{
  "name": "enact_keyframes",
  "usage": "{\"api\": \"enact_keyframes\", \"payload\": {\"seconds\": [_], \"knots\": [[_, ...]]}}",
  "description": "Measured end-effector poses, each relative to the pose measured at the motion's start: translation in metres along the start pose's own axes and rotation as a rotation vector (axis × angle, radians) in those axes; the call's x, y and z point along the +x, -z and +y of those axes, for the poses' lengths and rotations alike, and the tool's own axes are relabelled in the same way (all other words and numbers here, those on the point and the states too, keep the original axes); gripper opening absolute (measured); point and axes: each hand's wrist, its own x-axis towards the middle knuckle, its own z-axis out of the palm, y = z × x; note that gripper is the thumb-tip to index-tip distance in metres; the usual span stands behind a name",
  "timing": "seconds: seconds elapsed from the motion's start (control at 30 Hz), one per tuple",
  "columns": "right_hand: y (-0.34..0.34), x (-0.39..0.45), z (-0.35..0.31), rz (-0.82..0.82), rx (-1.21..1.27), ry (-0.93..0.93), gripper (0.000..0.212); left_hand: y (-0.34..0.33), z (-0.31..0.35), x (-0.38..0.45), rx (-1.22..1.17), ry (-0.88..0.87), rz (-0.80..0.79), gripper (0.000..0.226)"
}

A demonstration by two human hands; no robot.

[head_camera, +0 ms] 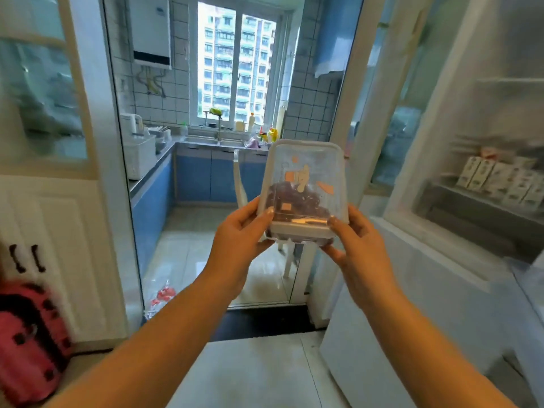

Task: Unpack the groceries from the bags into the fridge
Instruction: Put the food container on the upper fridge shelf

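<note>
Head view: left hand and right hand, arms outstretched, grip the clear container by its near corners.

We look through a white-framed doorway into a narrow kitchen where daylight comes in through a window that shows tall apartment blocks outside, and the pale tiled floor shines with it. White square wall tiles surround the window, a white water heater hangs on the wall to its left, and blue cabinets run under a counter with a sink below the sill. Nearer us, a white cupboard with dark handles stands at the left.
</note>
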Motion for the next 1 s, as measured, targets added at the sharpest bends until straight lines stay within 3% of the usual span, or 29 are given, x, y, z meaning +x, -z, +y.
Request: {"api": "enact_keyframes", "payload": {"seconds": [0.23,0.43,0.63,0.83,1.0], "knots": [[0.004,0.126,-0.001,0.232,-0.063,0.108,0.025,-0.044,-0.004,0.167,-0.045,0.012,-0.264,0.036],[0.046,0.203,-0.012,0.377,-0.158,0.183,0.023,-0.118,-0.012,0.259,-0.14,0.056,-0.498,0.024],[0.116,0.274,-0.021,0.446,-0.257,0.278,0.038,-0.212,-0.031,0.328,-0.213,0.043,-0.645,0.028],[0.205,0.349,-0.033,0.494,-0.451,0.392,0.07,-0.326,-0.049,0.393,-0.221,-0.049,-0.735,0.027],[0.283,0.416,-0.067,0.57,-0.53,0.463,0.07,-0.431,-0.049,0.441,-0.257,-0.122,-0.806,0.026]]}}
